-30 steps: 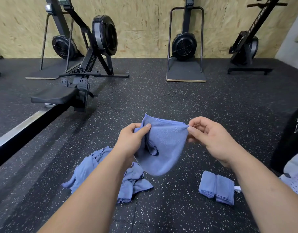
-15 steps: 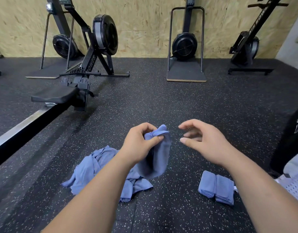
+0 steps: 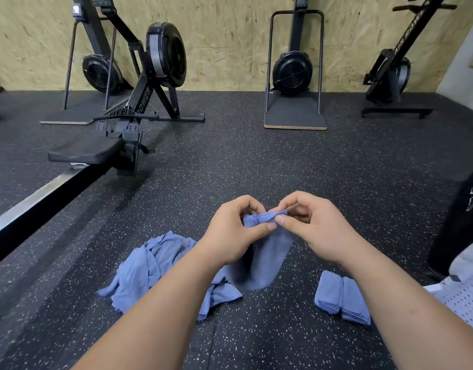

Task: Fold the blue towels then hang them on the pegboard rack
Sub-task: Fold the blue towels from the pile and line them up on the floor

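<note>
A blue towel [image 3: 270, 255] hangs folded over the floor in front of me. My left hand [image 3: 232, 233] grips its top edge, and my right hand [image 3: 310, 225] pinches the same edge just to the right, the two hands almost touching. Below my left forearm a heap of unfolded blue towels [image 3: 155, 265] lies crumpled on the floor. A small stack of folded blue towels [image 3: 342, 297] sits on the floor under my right forearm. No pegboard rack is in view.
Black speckled rubber floor [image 3: 256, 161]. A rowing machine [image 3: 118, 140] with its rail runs along the left. More upright rowers [image 3: 294, 70] stand against the chipboard wall. A dark bag [image 3: 465, 214] and white mesh fabric [image 3: 462, 300] lie at the right.
One second ago both hands held the towel spread apart. My right hand let go, the left kept the towel folded over, and now my right hand pinches its top edge again next to the left.
</note>
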